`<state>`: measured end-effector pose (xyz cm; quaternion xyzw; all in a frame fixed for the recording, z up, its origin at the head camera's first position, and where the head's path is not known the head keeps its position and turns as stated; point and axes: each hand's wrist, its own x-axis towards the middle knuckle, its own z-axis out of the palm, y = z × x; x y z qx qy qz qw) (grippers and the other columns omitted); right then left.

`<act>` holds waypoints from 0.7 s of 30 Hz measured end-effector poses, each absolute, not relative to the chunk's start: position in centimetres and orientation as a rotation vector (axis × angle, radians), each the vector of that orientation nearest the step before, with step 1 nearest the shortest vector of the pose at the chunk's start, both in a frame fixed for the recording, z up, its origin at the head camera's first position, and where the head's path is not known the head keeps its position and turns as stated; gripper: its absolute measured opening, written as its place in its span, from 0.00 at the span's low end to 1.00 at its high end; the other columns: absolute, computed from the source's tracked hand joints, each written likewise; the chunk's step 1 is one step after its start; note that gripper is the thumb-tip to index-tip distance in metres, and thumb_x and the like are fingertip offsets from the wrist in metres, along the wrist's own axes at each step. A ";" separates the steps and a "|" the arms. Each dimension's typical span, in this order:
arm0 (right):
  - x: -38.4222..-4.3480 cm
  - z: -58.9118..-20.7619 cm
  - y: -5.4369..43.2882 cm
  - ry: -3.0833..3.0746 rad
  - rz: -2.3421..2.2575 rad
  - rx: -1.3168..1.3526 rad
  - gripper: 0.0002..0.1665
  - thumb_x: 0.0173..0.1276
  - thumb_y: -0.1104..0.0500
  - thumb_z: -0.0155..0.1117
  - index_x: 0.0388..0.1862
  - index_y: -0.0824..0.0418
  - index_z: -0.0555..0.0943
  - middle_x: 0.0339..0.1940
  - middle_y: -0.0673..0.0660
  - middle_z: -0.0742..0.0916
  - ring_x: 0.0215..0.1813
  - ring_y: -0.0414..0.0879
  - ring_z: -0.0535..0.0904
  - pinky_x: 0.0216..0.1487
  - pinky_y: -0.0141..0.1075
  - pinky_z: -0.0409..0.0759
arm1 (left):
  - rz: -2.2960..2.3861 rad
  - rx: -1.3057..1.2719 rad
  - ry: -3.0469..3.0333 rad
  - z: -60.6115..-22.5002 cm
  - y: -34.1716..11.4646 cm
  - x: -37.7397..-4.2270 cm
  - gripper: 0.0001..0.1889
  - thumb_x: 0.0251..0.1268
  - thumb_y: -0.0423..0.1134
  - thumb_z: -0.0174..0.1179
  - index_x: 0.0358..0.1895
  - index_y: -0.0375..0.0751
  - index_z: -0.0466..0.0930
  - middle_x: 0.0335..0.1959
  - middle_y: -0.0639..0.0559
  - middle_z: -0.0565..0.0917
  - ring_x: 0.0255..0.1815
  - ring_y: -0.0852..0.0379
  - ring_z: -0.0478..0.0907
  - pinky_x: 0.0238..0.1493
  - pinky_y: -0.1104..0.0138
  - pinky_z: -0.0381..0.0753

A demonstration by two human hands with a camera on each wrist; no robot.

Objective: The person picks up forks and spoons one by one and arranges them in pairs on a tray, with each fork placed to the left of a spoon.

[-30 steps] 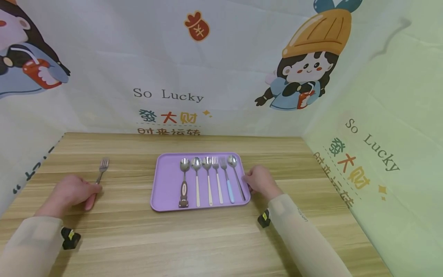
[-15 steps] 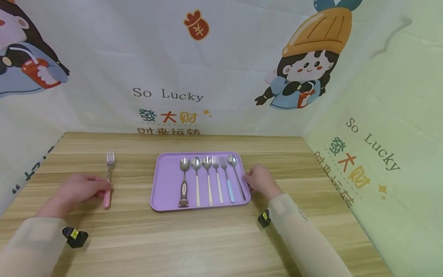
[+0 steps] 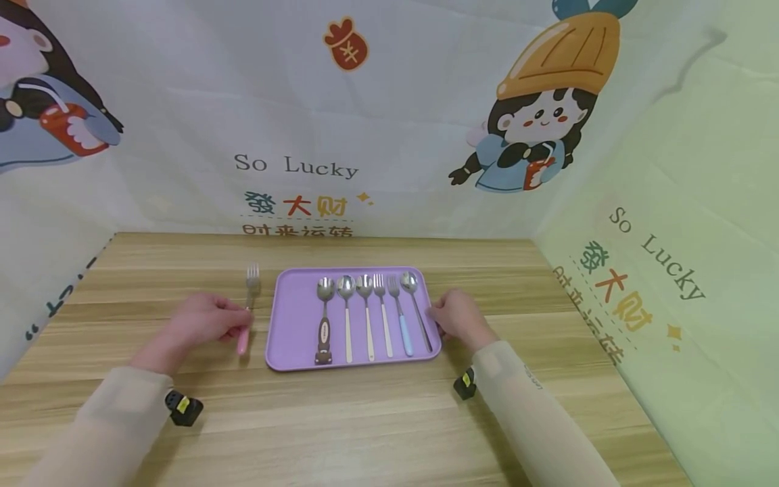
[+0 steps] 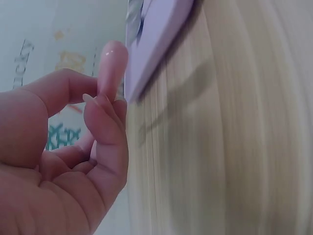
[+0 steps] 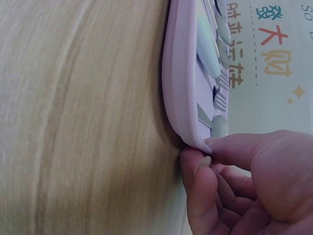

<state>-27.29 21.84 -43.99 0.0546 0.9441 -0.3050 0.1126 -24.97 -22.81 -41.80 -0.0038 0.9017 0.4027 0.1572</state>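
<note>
My left hand [image 3: 209, 318] pinches a fork [image 3: 243, 340] with a pink handle, its metal tines pointing to the back. This fork hangs just left of a purple tray [image 3: 282, 325]; in the left wrist view the pink handle [image 4: 112, 66] sticks out between thumb and fingers, above the tabletop. With thumb and fingers my right hand [image 3: 460, 316] pinches the tray's right rim [image 5: 182, 112]. In a row on the tray lie a spoon with a brown bear-shaped handle [image 3: 324, 335], several pale-handled pieces, a fork with a light blue handle [image 3: 404, 336] and a plain metal spoon [image 3: 420, 314].
The tray lies on a wood-grain table [image 3: 341, 426]. Behind it hangs a white printed cloth [image 3: 402, 122], and more printed cloth lines the left and right sides. A small black device [image 3: 184, 407] is strapped at the left wrist, another [image 3: 465, 384] at the right.
My left hand has carried the pink-handled fork to the right, from the left part of the table to beside the tray. The right hand and the tray have stayed in place.
</note>
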 end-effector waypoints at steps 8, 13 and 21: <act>-27.3 -43.9 21.7 2.769 -0.902 0.166 0.15 0.81 0.58 0.66 0.34 0.64 0.88 0.30 0.58 0.90 0.29 0.46 0.85 0.30 0.33 0.85 | 1.151 0.027 2.555 -42.4 -18.9 -25.5 0.12 0.74 0.40 0.66 0.39 0.33 0.91 0.24 0.56 0.86 0.30 0.59 0.79 0.36 0.66 0.79; -27.3 -43.8 21.6 2.761 -0.899 0.175 0.15 0.82 0.58 0.66 0.34 0.64 0.87 0.30 0.58 0.90 0.30 0.47 0.85 0.31 0.34 0.85 | 1.116 0.030 2.569 -42.6 -16.9 -25.5 0.10 0.72 0.38 0.67 0.35 0.34 0.90 0.25 0.52 0.88 0.29 0.59 0.80 0.34 0.66 0.80; -27.3 -44.1 21.8 2.774 -0.892 0.166 0.13 0.81 0.58 0.66 0.37 0.65 0.88 0.31 0.58 0.90 0.30 0.47 0.86 0.31 0.34 0.85 | 1.049 0.041 2.619 -42.9 -14.4 -25.4 0.10 0.70 0.36 0.69 0.31 0.35 0.83 0.24 0.49 0.86 0.27 0.57 0.81 0.30 0.66 0.81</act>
